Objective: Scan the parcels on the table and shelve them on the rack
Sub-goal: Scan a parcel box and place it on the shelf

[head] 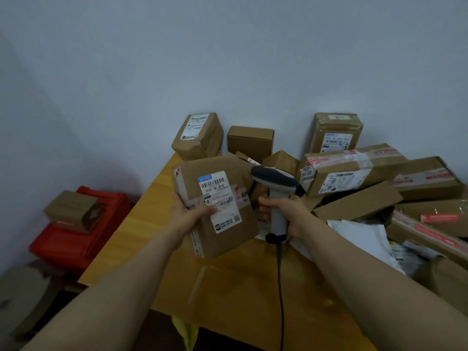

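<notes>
My left hand point(188, 215) grips a brown cardboard parcel point(228, 239) from its left side, lifted above the wooden table point(141, 224) and tilted so its white barcode label point(217, 198) faces up. My right hand point(288, 211) is closed around the handle of a grey corded barcode scanner point(274, 181). The scanner's head sits just right of the label, close to the parcel's upper right corner. Several more cardboard parcels point(342, 171) are heaped on the table behind and to the right. No rack is in view.
A red plastic case point(76, 239) with a small box point(73, 210) on top stands on the floor left of the table. White poly mailers point(364, 236) lie among the boxes at right. A plain wall stands right behind the table. The scanner cable point(280, 300) hangs down across the table's front.
</notes>
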A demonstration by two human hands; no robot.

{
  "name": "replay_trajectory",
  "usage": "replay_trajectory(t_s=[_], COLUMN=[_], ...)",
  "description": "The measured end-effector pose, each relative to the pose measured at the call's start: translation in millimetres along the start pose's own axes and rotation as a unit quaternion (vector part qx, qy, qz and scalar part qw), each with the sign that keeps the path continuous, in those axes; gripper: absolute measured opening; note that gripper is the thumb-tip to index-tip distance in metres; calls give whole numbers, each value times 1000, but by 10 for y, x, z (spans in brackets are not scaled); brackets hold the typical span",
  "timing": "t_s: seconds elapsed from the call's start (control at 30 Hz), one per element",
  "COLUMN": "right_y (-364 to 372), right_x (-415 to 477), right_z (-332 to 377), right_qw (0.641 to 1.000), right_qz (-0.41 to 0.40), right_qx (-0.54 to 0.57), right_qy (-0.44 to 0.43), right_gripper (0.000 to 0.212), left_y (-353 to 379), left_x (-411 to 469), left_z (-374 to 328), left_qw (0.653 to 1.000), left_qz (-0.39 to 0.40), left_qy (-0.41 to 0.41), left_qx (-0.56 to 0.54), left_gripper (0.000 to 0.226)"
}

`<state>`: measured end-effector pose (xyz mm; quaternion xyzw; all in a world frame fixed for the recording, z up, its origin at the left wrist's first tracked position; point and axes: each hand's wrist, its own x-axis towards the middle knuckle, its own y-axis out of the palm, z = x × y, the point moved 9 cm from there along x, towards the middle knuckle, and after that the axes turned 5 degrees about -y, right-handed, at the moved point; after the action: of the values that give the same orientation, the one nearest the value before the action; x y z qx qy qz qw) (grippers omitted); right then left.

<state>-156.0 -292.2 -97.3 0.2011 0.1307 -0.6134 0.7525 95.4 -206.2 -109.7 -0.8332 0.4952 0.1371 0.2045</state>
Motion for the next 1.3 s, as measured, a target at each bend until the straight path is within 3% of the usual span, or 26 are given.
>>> replay_trajectory(t_s=[0.1,0.3,0.47,0.53,0.63,0.77,0.9,1.07,1.3], right_y=[65,241,420,484,630,842,942,1050,1222], right_x=[-79,-277,-468,-588,-820,-1134,-1306,-1466,-1667], right_z=[22,73,146,222,293,363,406,501,642], right_qw=[1000,997,993,989,977,952,944,938,933], right_qz=[13,57,91,101,178,272,282,276,270], right_qx=[4,-27,-21,-34,-40,-65,-113,-149,-165], right_qy=[-9,-37,-71,-102,-113,-122,-130,-147,-172], right_gripper=[33,40,31,27,20,11,12,15,18], left_y=[40,11,-356,-523,-770,-997,-1186,-1433,-1744], left_x=[-199,-573,-809,-895,-978,-1102,-1160,-1218,-1324], left_z=[29,61,11,-48,-62,-94,-142,-181,-185], left_qw=[997,987,996,998,998,996,993,990,982], left_qz=[52,111,31,-9,-52,-85,-114,-142,-184], left_qy=[-8,-34,-35,-23,-17,-13,1,5,17], left_qx=[-63,-109,-81,-54,-33,-14,13,24,29], left_gripper=[83,86,90,102,124,124,116,128,124])
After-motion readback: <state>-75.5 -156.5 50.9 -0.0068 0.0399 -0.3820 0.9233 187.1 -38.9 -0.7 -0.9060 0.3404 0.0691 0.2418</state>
